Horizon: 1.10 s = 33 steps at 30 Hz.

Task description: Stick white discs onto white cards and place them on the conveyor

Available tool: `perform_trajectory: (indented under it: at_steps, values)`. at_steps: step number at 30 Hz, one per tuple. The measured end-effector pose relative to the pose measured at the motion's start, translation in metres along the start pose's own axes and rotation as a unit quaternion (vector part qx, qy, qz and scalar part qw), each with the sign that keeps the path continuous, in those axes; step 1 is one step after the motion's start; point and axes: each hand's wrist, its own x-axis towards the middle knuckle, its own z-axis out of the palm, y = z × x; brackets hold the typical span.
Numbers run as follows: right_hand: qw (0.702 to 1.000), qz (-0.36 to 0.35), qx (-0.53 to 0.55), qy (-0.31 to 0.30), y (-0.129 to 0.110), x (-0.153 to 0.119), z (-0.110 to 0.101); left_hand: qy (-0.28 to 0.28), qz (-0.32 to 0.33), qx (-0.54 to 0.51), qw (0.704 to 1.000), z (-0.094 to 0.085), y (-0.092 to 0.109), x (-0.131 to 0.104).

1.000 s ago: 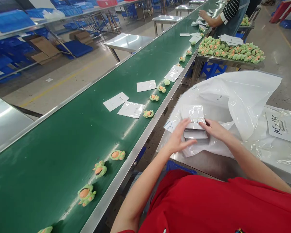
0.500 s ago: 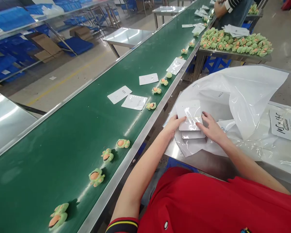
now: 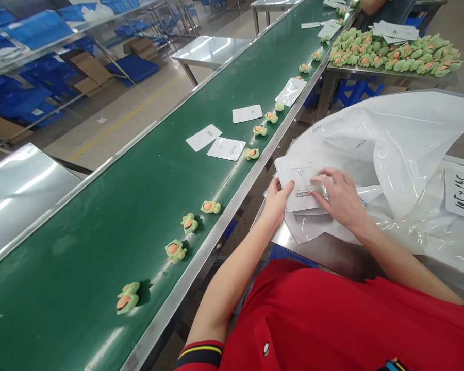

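A stack of white printed bags (image 3: pixel 302 180) lies over the near edge of a large white plastic sack (image 3: pixel 344 139) on the metal table. My left hand (image 3: pixel 277 202) grips the stack's left edge, thumb on top. Over the right side of the stack is my right hand (image 3: pixel 338 198), its fingers apart and bent, thumb and fingertips close to the top bag; whether they touch it is unclear. More bags (image 3: pixel 315 212) show beneath the top ones.
Left of me a green conveyor belt (image 3: pixel 112 221) carries small green plush toys (image 3: pixel 176 251) and flat white bags (image 3: pixel 226 148). Toys are piled (image 3: pixel 394 54) on a farther table, near another person's arm. A handwritten label (image 3: pixel 463 190) lies at right.
The view has shifted, and the toys and bags on the belt appear farther up and right. My right hand has lifted and opened somewhat; the stack is turned, its print now clearer.
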Motion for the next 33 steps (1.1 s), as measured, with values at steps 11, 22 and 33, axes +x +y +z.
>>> perform_trajectory:
  at_steps: [11,22,33]
  values:
    - [0.986,-0.118,0.089,-0.072,-0.057,0.001,-0.007,0.094,0.051,-0.127,0.986,-0.060,0.036,-0.020]
    - [0.990,0.106,-0.086,0.042,0.030,0.012,-0.039,0.275,0.304,-0.255,0.876,-0.118,0.089,-0.068]
    - [0.716,0.060,0.643,-0.264,-0.265,0.001,0.072,0.317,0.347,-0.284,0.836,-0.114,0.051,-0.140]
